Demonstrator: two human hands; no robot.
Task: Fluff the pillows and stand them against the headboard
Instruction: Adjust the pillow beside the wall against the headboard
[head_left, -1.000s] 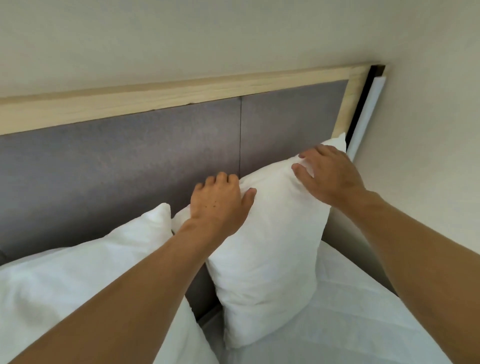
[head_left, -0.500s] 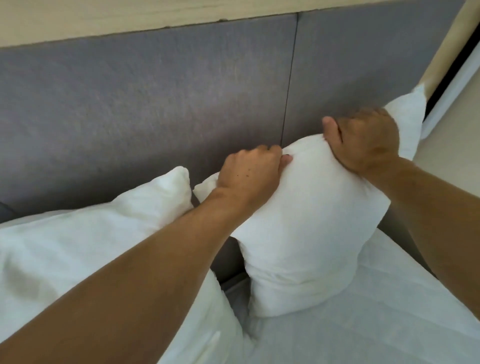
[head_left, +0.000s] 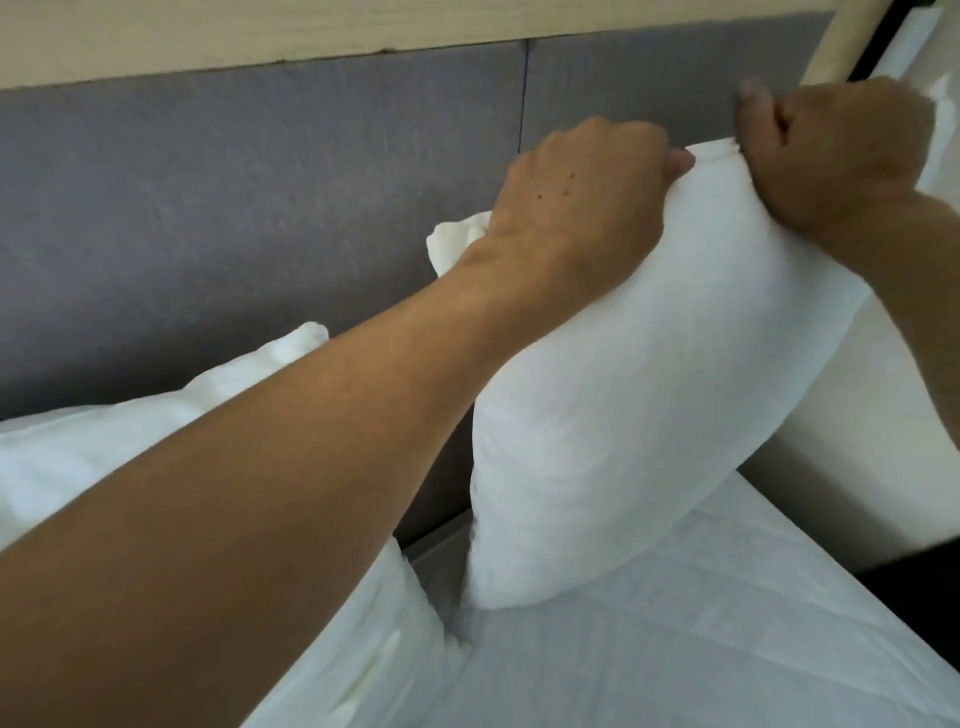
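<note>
A white pillow (head_left: 639, 395) stands on end on the mattress, tilted, its top edge near the grey padded headboard (head_left: 234, 208). My left hand (head_left: 576, 208) grips the pillow's top edge left of centre. My right hand (head_left: 831, 150) is closed on the same top edge further right, near the pillow's upper right corner. A second white pillow (head_left: 130, 447) lies to the left, leaning low against the headboard, partly hidden by my left forearm.
The headboard has a pale wooden frame (head_left: 260, 36) along the top and right side. A cream wall (head_left: 878, 457) runs close along the right of the bed. White quilted mattress cover (head_left: 701, 649) fills the foreground.
Both hands went from resting flat on the pillow's top to gripping it; the pillow's top is now pulled up and bunched, and the view has moved closer.
</note>
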